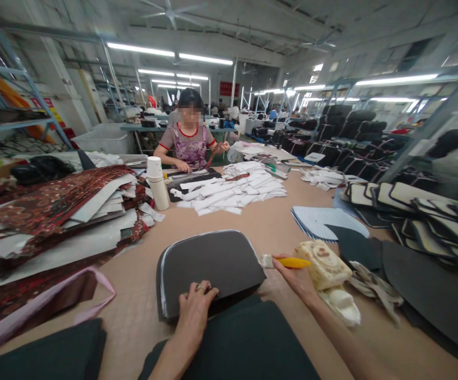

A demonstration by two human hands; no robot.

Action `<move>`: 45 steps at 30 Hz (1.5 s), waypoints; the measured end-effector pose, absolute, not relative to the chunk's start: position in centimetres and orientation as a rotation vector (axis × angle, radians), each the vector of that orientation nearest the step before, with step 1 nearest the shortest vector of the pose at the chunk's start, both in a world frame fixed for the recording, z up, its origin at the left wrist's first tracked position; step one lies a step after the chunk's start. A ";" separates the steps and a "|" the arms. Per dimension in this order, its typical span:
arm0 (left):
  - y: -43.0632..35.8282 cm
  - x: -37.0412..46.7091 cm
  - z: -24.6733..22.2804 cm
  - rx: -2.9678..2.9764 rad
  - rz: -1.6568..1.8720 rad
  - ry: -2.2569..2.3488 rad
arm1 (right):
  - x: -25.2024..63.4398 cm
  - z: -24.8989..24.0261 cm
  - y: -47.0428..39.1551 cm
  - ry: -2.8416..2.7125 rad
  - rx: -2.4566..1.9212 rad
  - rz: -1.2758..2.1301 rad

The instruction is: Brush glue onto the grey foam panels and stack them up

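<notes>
A dark grey rounded panel (213,264) lies on the brown table, on top of a stack of similar pieces. Along its curved top and left edge runs a whitish line. My left hand (195,306) rests on the panel's lower edge, fingers apart and pressing down. In my right hand (298,279) is a brush (292,262) with a yellow handle; its pale bristles touch or nearly touch the panel's right edge. Just right of that hand stands a stained cream-coloured container (324,265). Dark green pieces (248,343) lie in front of the panel.
Patterned red-brown material (62,206) is piled at left. White strips (232,187) lie mid-table near a pale bottle (157,190). Across the table a person (187,132) handles strips. Striped pieces (324,224), dark rounded panels (430,290) and pale-edged panels (419,206) lie at right.
</notes>
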State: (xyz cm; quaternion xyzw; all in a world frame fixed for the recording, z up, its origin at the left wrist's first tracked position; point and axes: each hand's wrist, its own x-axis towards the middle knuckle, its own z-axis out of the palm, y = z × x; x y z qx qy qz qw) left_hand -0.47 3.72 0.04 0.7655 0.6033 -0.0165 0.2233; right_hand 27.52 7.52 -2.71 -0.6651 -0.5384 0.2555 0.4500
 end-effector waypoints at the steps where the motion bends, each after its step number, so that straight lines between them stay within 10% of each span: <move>1: 3.7 -0.5 -0.1 2.118 -0.044 1.668 | 27.8 -2.9 6.6 -1.343 -1.658 0.633; 10: 4.2 -1.4 -1.5 2.162 0.245 1.553 | 27.5 1.5 4.1 -1.307 -1.717 0.541; 26: 3.6 -13.2 -5.1 1.797 0.754 1.486 | 6.9 1.8 3.2 -1.422 -1.279 1.505; 45: 3.5 -12.6 -4.9 1.837 0.710 1.566 | 10.6 -1.3 3.6 -1.589 -1.323 1.267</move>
